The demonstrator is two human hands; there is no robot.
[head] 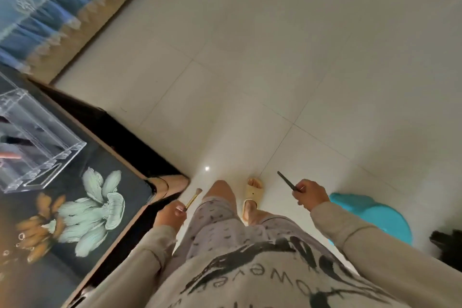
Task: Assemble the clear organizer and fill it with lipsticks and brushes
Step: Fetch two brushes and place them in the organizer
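The clear organizer (37, 142) stands on a dark table with a flower pattern (82, 207) at the left edge; dark and pink items show blurred inside it. My left hand (171, 215) grips a small gold-handled brush (192, 199) just off the table's corner, over my knee. My right hand (310, 195) is raised over the floor and pinches a thin black brush or pencil (287, 181) that points up and left. Both hands are well to the right of the organizer.
Pale floor tiles (275, 57) fill most of the view. A bed with a blue frilled cover (50, 7) lies top left. A turquoise stool (375, 215) stands behind my right arm, with a dark object (447, 247) at the right edge. My slippered feet (252, 195) are below.
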